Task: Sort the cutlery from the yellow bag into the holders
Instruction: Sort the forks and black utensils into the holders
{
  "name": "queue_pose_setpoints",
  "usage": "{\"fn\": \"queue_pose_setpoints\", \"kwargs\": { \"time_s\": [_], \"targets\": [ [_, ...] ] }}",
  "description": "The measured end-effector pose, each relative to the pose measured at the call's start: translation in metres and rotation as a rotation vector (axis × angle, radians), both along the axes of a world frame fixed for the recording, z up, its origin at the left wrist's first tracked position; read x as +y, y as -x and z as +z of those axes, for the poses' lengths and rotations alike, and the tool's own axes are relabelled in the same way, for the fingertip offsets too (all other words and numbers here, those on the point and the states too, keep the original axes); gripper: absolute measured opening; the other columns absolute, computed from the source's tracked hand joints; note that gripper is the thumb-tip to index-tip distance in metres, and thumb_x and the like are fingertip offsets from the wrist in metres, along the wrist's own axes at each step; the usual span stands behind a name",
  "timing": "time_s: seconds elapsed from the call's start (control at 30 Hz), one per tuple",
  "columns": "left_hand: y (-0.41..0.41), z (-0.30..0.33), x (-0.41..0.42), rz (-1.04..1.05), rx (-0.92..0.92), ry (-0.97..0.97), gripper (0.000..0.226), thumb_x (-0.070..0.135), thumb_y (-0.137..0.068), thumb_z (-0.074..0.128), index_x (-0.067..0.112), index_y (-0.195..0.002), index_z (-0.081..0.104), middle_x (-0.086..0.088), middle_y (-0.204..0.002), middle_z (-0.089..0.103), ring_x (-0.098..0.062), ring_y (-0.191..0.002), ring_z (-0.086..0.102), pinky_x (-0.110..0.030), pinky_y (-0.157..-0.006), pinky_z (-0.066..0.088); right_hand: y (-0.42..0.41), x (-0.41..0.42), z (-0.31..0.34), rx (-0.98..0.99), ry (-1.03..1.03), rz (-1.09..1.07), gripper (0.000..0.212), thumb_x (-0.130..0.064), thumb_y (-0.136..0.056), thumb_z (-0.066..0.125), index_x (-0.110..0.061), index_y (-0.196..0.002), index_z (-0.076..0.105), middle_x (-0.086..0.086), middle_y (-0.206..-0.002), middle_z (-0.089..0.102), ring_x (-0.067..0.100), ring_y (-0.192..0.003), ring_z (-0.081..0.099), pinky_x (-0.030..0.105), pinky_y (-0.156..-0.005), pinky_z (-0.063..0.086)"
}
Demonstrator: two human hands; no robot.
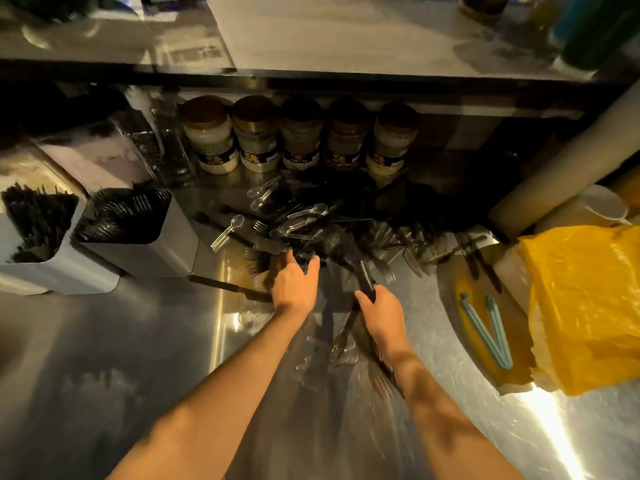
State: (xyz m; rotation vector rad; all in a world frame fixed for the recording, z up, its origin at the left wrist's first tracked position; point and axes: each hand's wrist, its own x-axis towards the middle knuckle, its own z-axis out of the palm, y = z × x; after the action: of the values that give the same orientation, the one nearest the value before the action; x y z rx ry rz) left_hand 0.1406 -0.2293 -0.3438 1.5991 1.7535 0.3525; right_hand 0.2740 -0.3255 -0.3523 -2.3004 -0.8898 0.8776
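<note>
Head view: black cutlery bundle (363, 271) is gripped by right hand (382, 315), left hand (294, 285) spread over pile (311, 233); transfer to holders (138, 251) judged next.

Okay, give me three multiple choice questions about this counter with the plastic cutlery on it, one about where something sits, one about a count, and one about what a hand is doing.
1. Where does the yellow bag lie?
A. at the counter's right edge
B. between the holders
C. on the upper shelf

2. How many jars stand in the row at the back?
A. three
B. five
C. eight

3. What is the right hand doing?
A. resting flat on bare steel
B. gripping black cutlery
C. holding a jar

Answers: 1 A, the bag lies far right, opposite the holders. 2 B, five lidded jars stand side by side. 3 B, its fingers curl round dark handles by the pile.
</note>
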Motion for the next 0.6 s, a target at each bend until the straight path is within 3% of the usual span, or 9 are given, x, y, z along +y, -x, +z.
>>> {"fn": "queue_pose_setpoints", "kwargs": {
  "time_s": [0.07, 0.13, 0.2, 0.27, 0.33, 0.47, 0.6],
  "targets": [
    [-0.014, -0.004, 0.012, 0.007, -0.014, 0.006, 0.069, 0.052, -0.103, 0.031, 0.01, -0.157, 0.018, -0.024, -0.138, 0.055, -0.039, -0.129, 0.051, -0.047, -0.105, 0.041, -0.01, 0.001, 0.008, 0.047, 0.0, 0.072, 0.016, -0.028, -0.097, 0.062, -0.02, -0.084, 0.059, -0.005, -0.075, 0.062, 0.019, -0.076, 0.063, 0.035, -0.072, 0.05],
    [-0.026, -0.005, 0.021, -0.005, -0.039, -0.017, 0.066, 0.05, -0.103, 0.028, 0.013, -0.158, 0.016, -0.018, -0.155, 0.037, -0.035, -0.143, 0.035, -0.05, -0.114, 0.032, -0.019, -0.002, 0.017, 0.087, -0.001, 0.15, 0.02, -0.024, -0.096, 0.063, -0.02, -0.077, 0.058, -0.005, -0.068, 0.059, 0.014, -0.065, 0.058, 0.028, -0.062, 0.046],
    [-0.038, -0.005, 0.027, -0.056, -0.047, -0.007, 0.058, 0.037, -0.106, 0.023, 0.012, -0.157, 0.02, -0.014, -0.159, 0.031, -0.033, -0.146, 0.03, -0.046, -0.117, 0.028, -0.027, -0.004, 0.024, 0.178, -0.041, 0.127, 0.026, -0.021, -0.098, 0.061, -0.018, -0.073, 0.056, -0.008, -0.058, 0.056, 0.009, -0.053, 0.052, 0.021, -0.05, 0.04],
    [-0.05, -0.007, 0.032, -0.07, 0.007, -0.094, 0.059, 0.029, -0.101, 0.015, 0.007, -0.154, 0.029, -0.017, -0.158, 0.031, -0.032, -0.147, 0.028, -0.044, -0.12, 0.023, -0.035, -0.005, 0.028, 0.273, -0.117, 0.023, 0.028, -0.022, -0.099, 0.06, -0.019, -0.072, 0.055, -0.01, -0.05, 0.052, 0.005, -0.046, 0.047, 0.023, -0.05, 0.039],
    [-0.061, -0.007, 0.04, -0.035, 0.032, -0.114, 0.066, 0.045, -0.098, 0.025, 0.007, -0.151, 0.034, -0.016, -0.159, 0.031, -0.028, -0.149, 0.022, -0.042, -0.123, 0.015, -0.045, -0.001, 0.03, 0.314, -0.182, -0.077, 0.026, -0.023, -0.1, 0.059, -0.017, -0.074, 0.054, -0.009, -0.051, 0.048, 0.007, -0.045, 0.044, 0.025, -0.049, 0.037],
    [-0.088, -0.003, 0.055, -0.09, 0.176, 0.067, 0.094, 0.065, -0.093, 0.044, 0.009, -0.159, 0.005, -0.012, -0.167, 0.004, -0.027, -0.154, -0.005, -0.05, -0.122, -0.001, -0.071, 0.014, 0.037, 0.283, -0.246, -0.222, 0.025, -0.026, -0.1, 0.057, -0.013, -0.079, 0.053, 0.0, -0.058, 0.049, 0.014, -0.049, 0.045, 0.029, -0.05, 0.037],
    [-0.123, 0.005, 0.07, 0.026, 0.187, 0.188, 0.121, 0.08, -0.08, 0.05, 0.006, -0.158, -0.007, -0.016, -0.166, -0.005, -0.031, -0.153, -0.012, -0.062, -0.119, -0.005, -0.091, 0.025, 0.036, 0.259, -0.261, -0.287, 0.021, -0.024, -0.101, 0.054, -0.014, -0.082, 0.052, 0.003, -0.062, 0.049, 0.016, -0.052, 0.044, 0.031, -0.05, 0.035]
  ]
}}
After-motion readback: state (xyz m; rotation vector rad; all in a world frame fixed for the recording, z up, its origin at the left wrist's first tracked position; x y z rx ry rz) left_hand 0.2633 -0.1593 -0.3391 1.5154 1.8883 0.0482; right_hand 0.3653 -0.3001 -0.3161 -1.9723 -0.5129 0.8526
